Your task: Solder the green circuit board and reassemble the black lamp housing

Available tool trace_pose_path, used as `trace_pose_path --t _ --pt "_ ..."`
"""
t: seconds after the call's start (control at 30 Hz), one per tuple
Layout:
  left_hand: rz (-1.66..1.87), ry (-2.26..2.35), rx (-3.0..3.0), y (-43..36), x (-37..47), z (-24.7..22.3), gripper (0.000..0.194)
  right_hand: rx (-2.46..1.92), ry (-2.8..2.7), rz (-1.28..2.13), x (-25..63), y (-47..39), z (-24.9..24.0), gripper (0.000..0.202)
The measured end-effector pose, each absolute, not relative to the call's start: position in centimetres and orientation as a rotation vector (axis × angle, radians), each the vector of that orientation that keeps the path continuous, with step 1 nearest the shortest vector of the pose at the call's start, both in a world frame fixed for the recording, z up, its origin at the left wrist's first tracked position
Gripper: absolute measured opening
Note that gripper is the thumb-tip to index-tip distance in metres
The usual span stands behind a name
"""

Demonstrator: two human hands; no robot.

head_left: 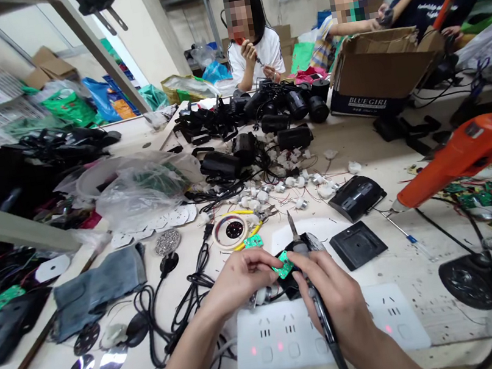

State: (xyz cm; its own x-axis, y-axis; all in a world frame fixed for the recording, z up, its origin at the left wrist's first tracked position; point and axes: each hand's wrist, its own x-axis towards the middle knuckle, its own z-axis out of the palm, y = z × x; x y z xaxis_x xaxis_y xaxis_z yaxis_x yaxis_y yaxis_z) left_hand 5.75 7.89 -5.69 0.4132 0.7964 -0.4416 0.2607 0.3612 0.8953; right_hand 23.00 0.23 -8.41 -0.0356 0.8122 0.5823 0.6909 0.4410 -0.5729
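Note:
Pinched in the fingertips of my left hand [245, 274] is a small green circuit board [282, 264]. My right hand [331, 289] grips a soldering iron [321, 309], its metal tip pointing up and away from me, and its fingertips also reach the board's right side. Beneath the board lies a black plastic housing [292, 288], mostly covered by my hands. Just beyond, a second green board [253, 241] rests beside yellow-handled pliers [256, 230] and a solder reel [235, 230]. A white power strip [259, 336] with red lights sits under my wrists.
An orange glue gun [459, 159] stands at right, near a black cover [358, 245] and a curved black shell [357, 197]. White motors with wires [274, 186] are heaped mid-table. A cardboard box [377, 72] and several people are across the table. Black cables [197, 290] lie left.

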Motion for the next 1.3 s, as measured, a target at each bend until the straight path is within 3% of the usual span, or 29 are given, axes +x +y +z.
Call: trace_pose_path --t 0.8,1.3 --pt "0.462 1.163 1.189 8.2 6.1 -5.8 0.024 -1.103 -1.680 -0.028 24.2 -5.6 -9.2 0.019" --pt "0.449 1.180 1.199 8.0 6.3 -5.5 0.022 -1.034 -1.774 0.244 24.3 -5.0 -9.1 0.021"
